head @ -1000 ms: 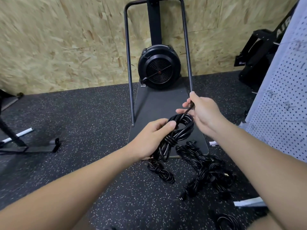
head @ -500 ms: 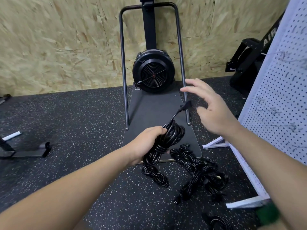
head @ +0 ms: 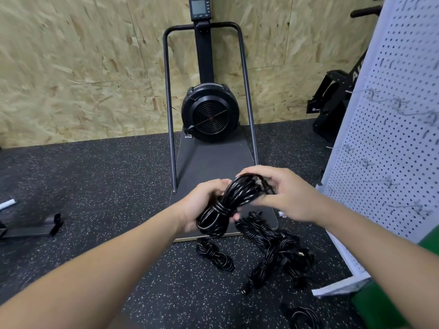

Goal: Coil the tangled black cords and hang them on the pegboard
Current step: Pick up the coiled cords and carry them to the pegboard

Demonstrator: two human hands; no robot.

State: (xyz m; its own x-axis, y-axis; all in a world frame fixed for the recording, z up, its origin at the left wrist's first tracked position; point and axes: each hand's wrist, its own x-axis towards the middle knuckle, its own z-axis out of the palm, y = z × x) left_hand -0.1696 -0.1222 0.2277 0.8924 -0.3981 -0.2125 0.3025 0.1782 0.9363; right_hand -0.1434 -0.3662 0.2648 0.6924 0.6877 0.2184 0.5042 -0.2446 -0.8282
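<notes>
A coiled black cord (head: 228,205), wrapped around its middle, is held in front of me above the floor. My left hand (head: 202,205) grips its lower half from the left. My right hand (head: 282,193) holds its upper loop, fingers curled over the top and thumb below. On the speckled floor beneath lie a small wrapped cord bundle (head: 215,255) and a tangled heap of black cords (head: 278,250). Another cord (head: 304,317) lies at the bottom edge. The white pegboard (head: 399,129) with several metal hooks stands on the right.
A black fan exercise machine (head: 210,112) with a grey platform (head: 213,162) stands against the chipboard wall ahead. Dark gym equipment (head: 332,108) sits behind the pegboard. A black metal foot (head: 35,229) lies at the far left. The pegboard's white base (head: 342,286) reaches across the floor.
My right hand let go of the cord's plug end, opened in the air, then came back and took hold of the coil's top loop. The view tilted upward.
</notes>
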